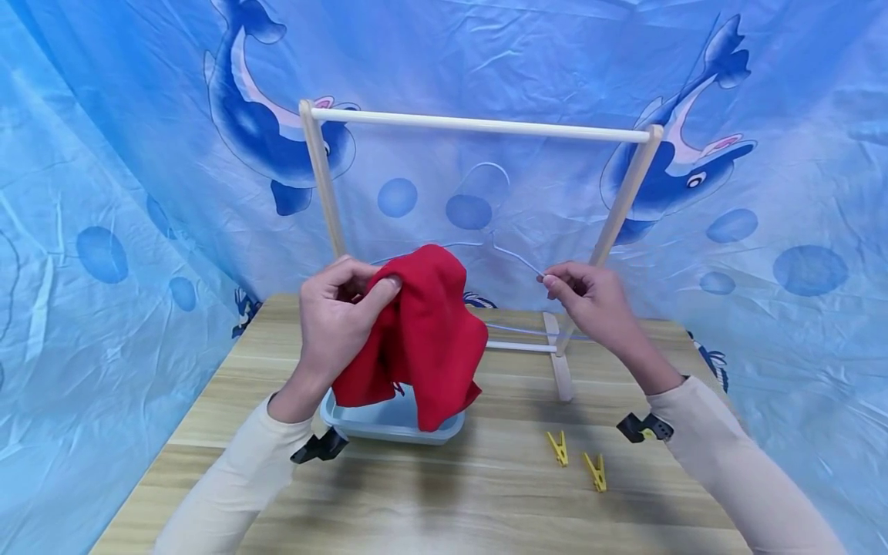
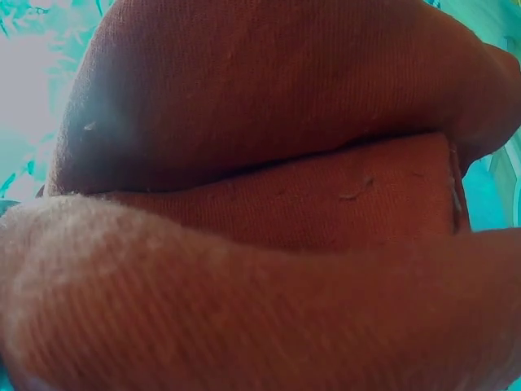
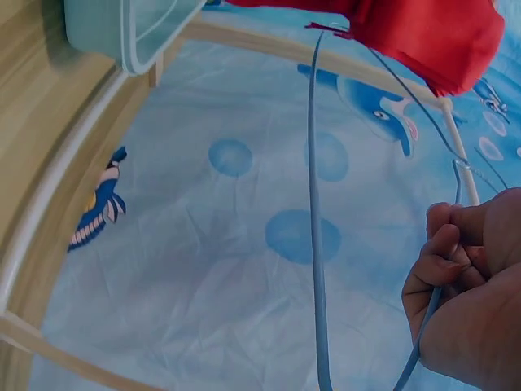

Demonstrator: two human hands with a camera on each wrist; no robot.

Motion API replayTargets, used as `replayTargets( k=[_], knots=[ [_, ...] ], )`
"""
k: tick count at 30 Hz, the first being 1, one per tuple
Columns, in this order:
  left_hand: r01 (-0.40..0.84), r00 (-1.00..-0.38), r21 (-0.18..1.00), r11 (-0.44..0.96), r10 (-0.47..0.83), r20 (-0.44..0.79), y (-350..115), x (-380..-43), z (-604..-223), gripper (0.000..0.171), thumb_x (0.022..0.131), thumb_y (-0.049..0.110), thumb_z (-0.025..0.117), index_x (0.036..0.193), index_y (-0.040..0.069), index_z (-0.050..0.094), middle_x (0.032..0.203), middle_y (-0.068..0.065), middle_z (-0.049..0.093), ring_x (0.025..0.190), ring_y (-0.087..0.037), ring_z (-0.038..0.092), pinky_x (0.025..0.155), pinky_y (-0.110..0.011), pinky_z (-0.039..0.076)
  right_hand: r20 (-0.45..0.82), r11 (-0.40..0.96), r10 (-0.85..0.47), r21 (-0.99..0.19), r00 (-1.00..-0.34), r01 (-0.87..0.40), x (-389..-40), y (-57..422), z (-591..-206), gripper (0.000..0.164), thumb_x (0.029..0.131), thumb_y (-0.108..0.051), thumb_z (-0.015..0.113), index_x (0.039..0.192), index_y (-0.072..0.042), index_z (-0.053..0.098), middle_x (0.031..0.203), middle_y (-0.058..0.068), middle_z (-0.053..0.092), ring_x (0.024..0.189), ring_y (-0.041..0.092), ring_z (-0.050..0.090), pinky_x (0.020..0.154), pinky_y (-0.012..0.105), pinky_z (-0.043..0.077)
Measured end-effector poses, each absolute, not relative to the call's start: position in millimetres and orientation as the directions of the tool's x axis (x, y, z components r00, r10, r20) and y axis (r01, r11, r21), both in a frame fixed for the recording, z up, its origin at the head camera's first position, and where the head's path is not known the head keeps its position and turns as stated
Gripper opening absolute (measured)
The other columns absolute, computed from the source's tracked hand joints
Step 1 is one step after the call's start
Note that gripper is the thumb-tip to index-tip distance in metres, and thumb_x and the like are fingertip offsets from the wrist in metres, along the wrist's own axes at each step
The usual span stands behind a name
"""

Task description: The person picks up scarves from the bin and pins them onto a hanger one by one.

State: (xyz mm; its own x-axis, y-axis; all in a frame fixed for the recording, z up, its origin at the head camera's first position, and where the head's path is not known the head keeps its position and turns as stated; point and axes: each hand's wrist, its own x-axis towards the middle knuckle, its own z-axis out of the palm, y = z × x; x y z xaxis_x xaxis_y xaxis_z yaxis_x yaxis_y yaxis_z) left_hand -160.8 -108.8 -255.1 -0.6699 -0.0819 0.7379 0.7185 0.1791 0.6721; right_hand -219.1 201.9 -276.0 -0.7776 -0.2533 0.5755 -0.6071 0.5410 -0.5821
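Observation:
A red cloth garment (image 1: pixel 444 331) hangs in folds from my left hand (image 1: pixel 340 308), whose thumb and fingers pinch its upper edge. Its fabric (image 2: pixel 285 73) fills most of the left wrist view. My right hand (image 1: pixel 590 297) pinches one shoulder of a thin light-blue wire hanger (image 1: pixel 513 253), whose hook points up. In the right wrist view, fingers (image 3: pixel 435 269) curl round the hanger's wire, and the long bottom bar (image 3: pixel 316 204) runs up to the red cloth (image 3: pixel 431 41). The hanger's other end passes behind the cloth and is hidden there.
Behind the hands stands a wooden rack with a white top rail (image 1: pixel 479 123). A pale blue plastic basin (image 1: pixel 388 432) sits beneath the cloth. Two yellow clothespins (image 1: pixel 559 449) lie on the wood-grain table (image 1: pixel 499 509), front right. A blue dolphin-print curtain (image 1: pixel 541 62) surrounds the table.

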Motion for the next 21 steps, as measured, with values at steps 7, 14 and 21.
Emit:
replayTargets(
  k=[7, 14, 21],
  knots=[
    [0.682, -0.702, 0.704, 0.198, -0.092, 0.706, -105.8, -164.8, -251.7, 0.008, 0.081, 0.0, 0.069, 0.085, -0.007, 0.07, 0.071, -0.003, 0.062, 0.059, -0.016, 0.054, 0.055, -0.022, 0.046, 0.532, 0.52, -0.264, -0.624, -0.804, -0.583, -208.4, 184.4, -274.0, 0.011, 0.092, -0.003, 0.06, 0.096, 0.004, 0.069, 0.073, 0.012, 0.062, 0.057, 0.014, 0.05, 0.049, 0.02, 0.04],
    [0.644, -0.746, 0.75, 0.154, -0.094, 0.66, -103.7, -170.0, -250.0, 0.011, 0.083, 0.005, 0.069, 0.085, -0.005, 0.071, 0.068, -0.002, 0.063, 0.057, -0.017, 0.055, 0.053, -0.023, 0.047, 0.537, 0.497, -0.282, -0.627, -0.795, -0.6, -211.6, 177.8, -281.5, 0.011, 0.092, -0.003, 0.061, 0.098, 0.002, 0.069, 0.073, 0.012, 0.061, 0.056, 0.013, 0.048, 0.048, 0.022, 0.039],
    [0.625, -0.764, 0.771, 0.126, -0.107, 0.637, -101.5, -172.7, -246.3, 0.012, 0.084, 0.008, 0.069, 0.085, -0.004, 0.071, 0.068, -0.005, 0.063, 0.056, -0.018, 0.055, 0.052, -0.024, 0.047, 0.527, 0.475, -0.279, -0.651, -0.803, -0.592, -212.5, 175.4, -287.1, 0.011, 0.091, -0.003, 0.062, 0.099, 0.001, 0.069, 0.072, 0.01, 0.058, 0.053, 0.014, 0.044, 0.047, 0.023, 0.038]
  ],
)
